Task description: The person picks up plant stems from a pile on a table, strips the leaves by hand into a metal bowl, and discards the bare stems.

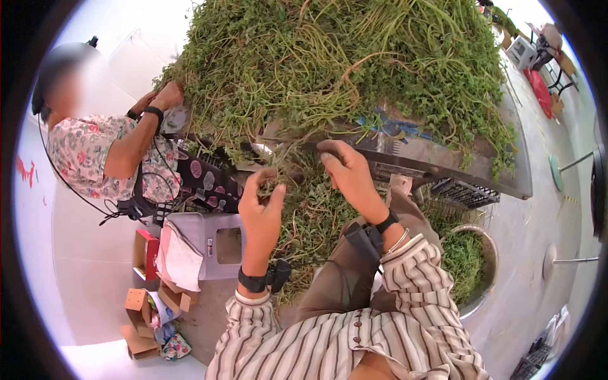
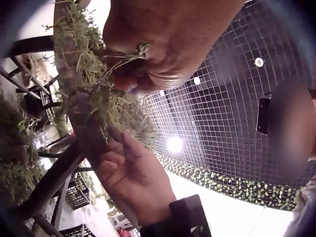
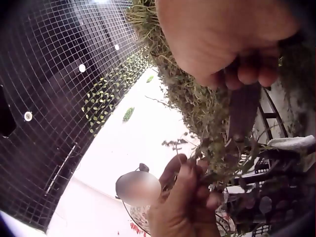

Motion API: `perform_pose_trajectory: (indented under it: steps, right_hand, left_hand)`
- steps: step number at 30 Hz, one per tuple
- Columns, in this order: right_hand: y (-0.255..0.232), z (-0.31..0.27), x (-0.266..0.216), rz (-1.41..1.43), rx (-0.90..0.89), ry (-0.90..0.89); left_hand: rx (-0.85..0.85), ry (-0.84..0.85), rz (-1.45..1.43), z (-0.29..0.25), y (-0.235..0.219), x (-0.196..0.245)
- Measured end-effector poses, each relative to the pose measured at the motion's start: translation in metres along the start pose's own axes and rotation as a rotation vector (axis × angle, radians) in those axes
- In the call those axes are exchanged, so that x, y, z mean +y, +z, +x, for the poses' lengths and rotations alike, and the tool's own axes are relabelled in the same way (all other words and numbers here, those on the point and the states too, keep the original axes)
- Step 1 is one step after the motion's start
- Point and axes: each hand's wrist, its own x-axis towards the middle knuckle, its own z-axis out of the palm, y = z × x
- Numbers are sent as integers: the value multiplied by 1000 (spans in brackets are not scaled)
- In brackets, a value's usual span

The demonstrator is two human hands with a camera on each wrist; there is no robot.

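My left hand is raised just in front of the table edge, thumb and index finger pinching a thin leafy stem. In the left wrist view, that stem runs out from under the curled fingers. My right hand is close by on the right, its thumb and curled fingertips around the stem's other end near the table edge. A big heap of green leafy plants with long pale stems covers the table. More cut greens lie below, between the hands and my legs.
Another person works at the heap on the left. The metal table edge runs across in front, with black crates beneath. A round tub of greens stands right; a grey plastic stool and cardboard boxes are left.
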Motion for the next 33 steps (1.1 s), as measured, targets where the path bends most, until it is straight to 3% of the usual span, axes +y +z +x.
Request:
perform_pose_trajectory:
  steps: [2, 3, 4, 8, 10, 12, 13, 15, 16, 18, 20, 22, 26, 27, 28, 32, 33]
  right_hand:
    - [4, 3, 5, -48, 25, -66]
    - [6, -1, -4, 20, 10, 44]
    - [8, 3, 5, -80, 29, -38]
    - [10, -4, -2, -43, -14, 48]
    - [11, 0, 5, -116, -1, -74]
    - [9, 2, 9, -115, -11, -28]
    - [9, 3, 12, -92, -10, -30]
    - [5, 3, 10, -86, 2, -60]
    - [4, 2, 8, -65, -9, -16]
    - [2, 4, 7, -53, -22, 7]
    - [0, 3, 9, -41, -20, 25]
    - [-2, 2, 4, -62, -21, 2]
    - [-4, 4, 5, -61, 18, 3]
    - [-5, 5, 6, -56, 32, -22]
    - [-6, 7, 7, -48, 44, -43]
    - [-10, 7, 1, -17, 13, 27]
    - [-11, 8, 3, -40, 28, 6]
  left_hand:
    - [47, -32, 12, -12, -8, 1]
    - [56, -93, -2, -20, -12, 0]
    - [65, -158, -16, -28, -21, -2]
    - [148, -371, -125, -49, -36, -13]
    - [124, -328, -67, -56, -40, -31]
    - [-2, -346, 208, -66, -45, -66]
    - [-1, -316, 192, -71, -44, -77]
    - [-304, -180, 543, -72, -37, -87]
    - [-296, -160, 530, -68, -32, -84]
    - [-502, -348, 500, -55, -26, -64]
    - [-417, -251, 428, -34, -15, -64]
    - [-231, 150, 395, -1, -3, -55]
    - [-286, 131, 106, 56, 26, 18]
    - [-311, 221, 115, 67, 34, 30]
    - [-338, 307, 128, 77, 44, 38]
    - [-358, 261, 199, 114, 77, 48]
    - [-278, 351, 275, 124, 86, 40]
